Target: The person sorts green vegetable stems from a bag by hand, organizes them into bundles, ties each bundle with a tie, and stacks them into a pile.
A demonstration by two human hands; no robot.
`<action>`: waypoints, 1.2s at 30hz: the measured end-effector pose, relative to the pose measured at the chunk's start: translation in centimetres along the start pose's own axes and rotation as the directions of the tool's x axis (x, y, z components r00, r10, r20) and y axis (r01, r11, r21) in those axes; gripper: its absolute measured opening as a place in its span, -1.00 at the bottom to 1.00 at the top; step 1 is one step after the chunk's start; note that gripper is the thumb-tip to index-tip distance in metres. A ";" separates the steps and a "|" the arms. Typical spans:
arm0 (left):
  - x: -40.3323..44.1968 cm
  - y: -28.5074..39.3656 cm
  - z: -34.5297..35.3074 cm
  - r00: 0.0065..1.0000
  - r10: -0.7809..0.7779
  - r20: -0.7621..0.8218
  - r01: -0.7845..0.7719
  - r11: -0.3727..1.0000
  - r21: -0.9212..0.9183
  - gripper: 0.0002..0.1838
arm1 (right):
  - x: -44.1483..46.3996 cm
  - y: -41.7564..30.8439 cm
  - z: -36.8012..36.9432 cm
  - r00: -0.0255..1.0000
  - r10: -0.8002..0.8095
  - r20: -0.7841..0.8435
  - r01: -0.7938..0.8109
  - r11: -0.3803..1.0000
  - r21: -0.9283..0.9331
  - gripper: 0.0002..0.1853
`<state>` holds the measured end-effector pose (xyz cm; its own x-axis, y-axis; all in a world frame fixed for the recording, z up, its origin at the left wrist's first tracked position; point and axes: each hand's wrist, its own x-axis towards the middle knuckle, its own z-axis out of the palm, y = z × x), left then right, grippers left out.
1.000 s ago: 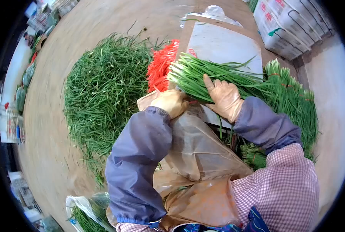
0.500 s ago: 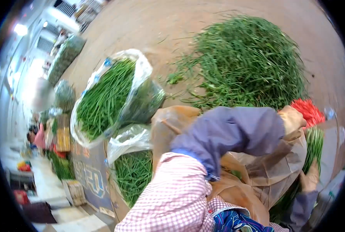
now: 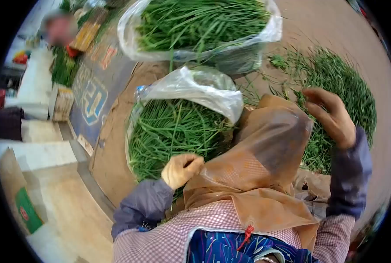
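My left hand [image 3: 182, 171] is closed, thumb against curled fingers, at the near edge of a bag of long green stalks. What it holds, if anything, is hidden. Below and around it lie the green stalks [image 3: 173, 136] inside a clear plastic bag [image 3: 195, 90]. My right hand [image 3: 331, 117] is raised on the right with fingers curved and thumb apart, nothing visible in it. It hovers in front of a loose heap of greens [image 3: 344, 87] on the floor. Between the hands, a brown translucent apron [image 3: 257, 153] covers my lap and knee.
A second plastic bag [image 3: 272, 33] full of green stalks stands beyond the first. A printed cardboard sheet [image 3: 88, 92] lies on the left, with pale boards [image 3: 64, 188] nearer. Another person [image 3: 59, 28] is at the upper left, beside a yellow box [image 3: 86, 36].
My view has swung left. My left hand has come back from the red strips at the far right to the nearer bag. My right hand has left the green bundle and risen.
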<state>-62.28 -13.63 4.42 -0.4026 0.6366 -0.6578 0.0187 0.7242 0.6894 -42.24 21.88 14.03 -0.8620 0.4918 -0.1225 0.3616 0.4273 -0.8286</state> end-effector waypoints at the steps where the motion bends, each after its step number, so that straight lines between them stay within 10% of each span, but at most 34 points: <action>1: -0.6 -4.4 0.5 0.991 -0.130 0.012 0.130 0.991 -0.037 -0.63 | 4.0 -0.9 1.9 0.989 -0.051 0.136 0.061 0.996 -0.070 -0.60; 4: -1.1 -14.2 2.8 0.970 -0.242 0.038 0.233 0.960 0.154 -0.50 | 13.1 -4.4 10.2 0.879 0.118 0.461 -0.005 0.971 -0.239 -0.37; 9: -0.1 -18.3 5.5 0.947 -0.157 0.279 0.119 0.982 0.148 -0.42 | 18.6 -3.3 22.0 0.906 0.013 0.423 0.320 0.633 -0.704 0.11; 13: -1.5 -17.7 6.5 0.956 -0.027 0.291 0.205 0.772 -0.601 -0.44 | 19.5 -1.0 23.8 0.949 -0.061 0.309 0.271 0.662 -0.699 0.17; 17: -6.6 -20.0 8.7 0.997 0.022 0.074 0.047 0.591 -0.805 -0.48 | 19.8 2.3 24.1 0.935 -0.241 0.258 0.343 0.796 -0.499 0.21; 21: -10.7 -24.4 12.7 0.964 -0.223 0.147 0.253 0.585 -0.770 -0.53 | 19.9 3.7 23.8 0.963 -0.150 0.224 0.229 0.893 -0.389 0.22; 23: -10.3 -29.5 15.0 0.997 -0.063 0.044 0.075 0.921 -0.382 -0.59 | 20.5 5.0 23.6 0.970 -0.091 0.226 0.165 0.928 -0.335 0.22; 25: -9.1 -28.9 14.3 0.984 0.019 0.176 -0.060 0.971 0.232 -0.65 | 20.7 5.4 23.1 0.967 -0.117 0.228 0.192 0.919 -0.344 0.19; 29: -6.4 -34.6 18.2 0.962 -0.272 -0.007 0.259 0.906 0.335 -0.61 | 20.8 5.3 22.8 0.966 -0.065 0.250 0.168 0.894 -0.416 0.03; 36: -5.1 -34.6 8.8 0.642 -0.578 -0.504 0.646 0.762 -0.050 -0.60 | 22.4 4.8 22.6 0.938 0.071 0.340 0.082 0.905 -0.418 0.02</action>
<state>-52.79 -39.61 -18.80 -0.7305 -0.1430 -0.6678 -0.2916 0.9495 0.1156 -67.81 17.83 -5.07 -0.9032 0.2337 -0.3599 0.4044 0.7440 -0.5319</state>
